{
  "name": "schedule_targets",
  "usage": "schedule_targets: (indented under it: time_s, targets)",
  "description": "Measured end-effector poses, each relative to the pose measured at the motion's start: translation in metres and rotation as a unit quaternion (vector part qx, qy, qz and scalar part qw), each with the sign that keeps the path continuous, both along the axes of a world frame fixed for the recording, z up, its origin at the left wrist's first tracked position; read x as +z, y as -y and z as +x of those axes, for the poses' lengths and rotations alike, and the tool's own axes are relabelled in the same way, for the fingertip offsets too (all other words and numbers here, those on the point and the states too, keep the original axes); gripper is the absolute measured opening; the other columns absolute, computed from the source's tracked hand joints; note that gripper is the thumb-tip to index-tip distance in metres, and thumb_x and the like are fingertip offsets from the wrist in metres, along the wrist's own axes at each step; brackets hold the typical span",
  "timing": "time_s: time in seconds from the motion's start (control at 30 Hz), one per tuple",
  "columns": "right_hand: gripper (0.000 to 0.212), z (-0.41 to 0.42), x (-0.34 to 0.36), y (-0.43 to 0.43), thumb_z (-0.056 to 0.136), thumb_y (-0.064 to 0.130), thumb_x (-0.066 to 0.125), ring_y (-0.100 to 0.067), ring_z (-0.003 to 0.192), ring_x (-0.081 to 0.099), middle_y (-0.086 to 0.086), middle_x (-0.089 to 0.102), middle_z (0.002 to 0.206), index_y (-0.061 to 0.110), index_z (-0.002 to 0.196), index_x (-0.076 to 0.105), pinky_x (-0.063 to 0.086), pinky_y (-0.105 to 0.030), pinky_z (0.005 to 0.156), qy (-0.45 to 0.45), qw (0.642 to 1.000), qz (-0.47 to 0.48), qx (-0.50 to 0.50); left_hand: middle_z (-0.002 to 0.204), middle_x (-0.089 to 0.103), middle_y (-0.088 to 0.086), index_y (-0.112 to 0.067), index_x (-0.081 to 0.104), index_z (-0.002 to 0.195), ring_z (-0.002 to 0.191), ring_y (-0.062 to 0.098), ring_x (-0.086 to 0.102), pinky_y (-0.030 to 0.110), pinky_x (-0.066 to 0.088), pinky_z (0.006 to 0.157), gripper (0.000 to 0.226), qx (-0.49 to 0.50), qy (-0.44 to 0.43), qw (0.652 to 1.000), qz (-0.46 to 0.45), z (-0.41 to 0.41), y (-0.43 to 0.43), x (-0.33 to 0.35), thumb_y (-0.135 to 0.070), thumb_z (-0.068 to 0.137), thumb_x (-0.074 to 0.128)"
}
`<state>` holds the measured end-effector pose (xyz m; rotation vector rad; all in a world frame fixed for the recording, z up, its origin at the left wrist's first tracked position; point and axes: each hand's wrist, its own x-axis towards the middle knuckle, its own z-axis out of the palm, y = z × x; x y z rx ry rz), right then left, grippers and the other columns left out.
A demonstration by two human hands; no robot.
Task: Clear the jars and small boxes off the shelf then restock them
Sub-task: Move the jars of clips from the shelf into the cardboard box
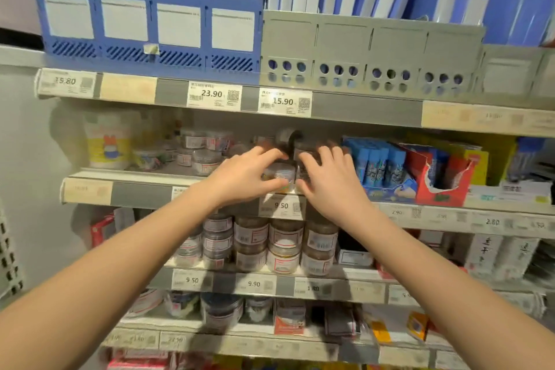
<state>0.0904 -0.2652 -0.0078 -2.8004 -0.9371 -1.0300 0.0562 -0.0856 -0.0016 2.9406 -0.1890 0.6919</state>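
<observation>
Both my hands reach into the second shelf (pixel 144 194) from the top. My left hand (pixel 246 177) curls its fingers and thumb round a small clear jar (pixel 280 174) at the shelf's front edge. My right hand (pixel 327 177) grips a dark jar (pixel 303 171) right beside it, mostly hidden by the fingers. More small clear jars (pixel 201 153) with white labels sit further left on the same shelf. Behind my hands stand other jars (pixel 285 137), blurred.
Blue small boxes (pixel 378 165) and a torn red carton (pixel 441 174) stand right of my hands. A white tub (pixel 108 141) sits at the shelf's left end. Stacked jars (pixel 267 242) fill the shelf below. Blue and grey file racks (pixel 150 30) stand above.
</observation>
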Motion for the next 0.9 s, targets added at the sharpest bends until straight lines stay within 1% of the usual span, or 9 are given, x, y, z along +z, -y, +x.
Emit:
schedule_targets:
  time_s: [0.13,0.27,0.33,0.47,0.53,0.63,0.73,0.8,0.9]
  targets:
    - [0.044,0.006,-0.001,-0.004,0.099,0.043,0.035,-0.033,0.122,0.038,-0.013,0.048,0.13,0.02,0.137,0.037,0.027,-0.047,0.102,-0.016,1.0,-0.019,-0.012,0.125,0.057,0.005,-0.037,0.036,0.14,0.113,0.03,0.056,0.038,0.044,0.087,0.066,0.007,0.01,1.0,0.027,0.014,0.0,-0.003,-0.071,0.085,0.042]
    - [0.043,0.008,-0.001,-0.008,0.101,0.042,0.028,-0.036,0.126,0.036,-0.016,0.05,0.13,0.024,0.14,0.032,0.024,-0.051,0.104,-0.034,0.998,-0.044,-0.02,0.126,0.059,0.001,-0.036,0.042,0.138,0.113,0.025,0.057,0.036,0.044,0.082,0.061,0.001,0.012,0.999,0.046,0.017,-0.001,-0.002,-0.07,0.087,0.038]
    - [0.042,0.008,0.0,-0.009,0.102,0.041,0.028,-0.037,0.129,0.034,-0.018,0.049,0.132,0.026,0.14,0.031,0.022,-0.053,0.105,-0.044,0.998,-0.049,-0.025,0.129,0.057,0.0,-0.034,0.042,0.137,0.114,0.024,0.055,0.037,0.043,0.084,0.057,-0.004,-0.007,0.999,0.05,0.016,0.001,-0.002,-0.066,0.09,0.036]
    - [0.04,0.007,0.002,-0.011,0.101,0.036,0.031,-0.038,0.127,0.033,-0.02,0.046,0.131,0.023,0.139,0.032,0.024,-0.053,0.104,-0.037,0.998,-0.053,-0.018,0.112,0.055,0.001,-0.028,0.042,0.136,0.112,0.023,0.054,0.036,0.042,0.081,0.052,-0.011,-0.03,0.999,0.036,0.012,0.003,-0.002,-0.059,0.094,0.037]
    - [0.038,0.008,0.0,-0.009,0.101,0.034,0.033,-0.038,0.127,0.032,-0.02,0.047,0.129,0.023,0.138,0.034,0.023,-0.053,0.103,-0.021,0.998,-0.052,-0.008,0.121,0.056,0.002,-0.03,0.04,0.138,0.114,0.022,0.053,0.04,0.046,0.087,0.053,-0.021,-0.032,0.999,0.011,0.012,0.002,-0.001,-0.059,0.093,0.039]
    - [0.034,0.01,-0.004,-0.008,0.099,0.031,0.044,-0.041,0.123,0.036,-0.021,0.051,0.117,0.019,0.13,0.044,0.027,-0.055,0.101,0.02,0.999,-0.041,0.012,0.132,0.052,0.003,-0.036,0.035,0.139,0.118,0.024,0.053,0.045,0.047,0.092,0.055,-0.025,-0.027,0.999,-0.013,0.013,-0.003,-0.003,-0.061,0.091,0.041]
    - [0.029,0.011,-0.007,-0.008,0.086,0.024,0.067,-0.043,0.104,0.05,-0.021,0.055,0.096,0.014,0.112,0.058,0.039,-0.057,0.091,0.076,0.997,-0.009,0.025,0.128,0.053,0.004,-0.041,0.031,0.138,0.115,0.029,0.054,0.047,0.048,0.09,0.054,-0.011,0.012,1.0,-0.018,0.01,-0.006,-0.004,-0.062,0.09,0.043]
    - [0.031,0.007,-0.007,-0.009,0.082,0.023,0.071,-0.041,0.098,0.052,-0.019,0.054,0.093,0.014,0.109,0.058,0.041,-0.057,0.089,0.095,0.995,0.004,0.037,0.121,0.053,0.003,-0.038,0.033,0.137,0.109,0.031,0.057,0.047,0.049,0.085,0.053,0.001,0.055,0.998,-0.023,0.004,-0.004,-0.002,-0.06,0.09,0.045]
    - [0.036,0.002,-0.006,-0.009,0.08,0.022,0.073,-0.037,0.09,0.052,-0.017,0.053,0.095,0.016,0.111,0.057,0.042,-0.053,0.09,0.106,0.992,0.024,0.064,0.125,0.044,0.001,-0.032,0.036,0.136,0.1,0.028,0.059,0.038,0.047,0.072,0.051,-0.002,0.127,0.992,-0.01,-0.008,-0.003,-0.002,-0.054,0.092,0.049]
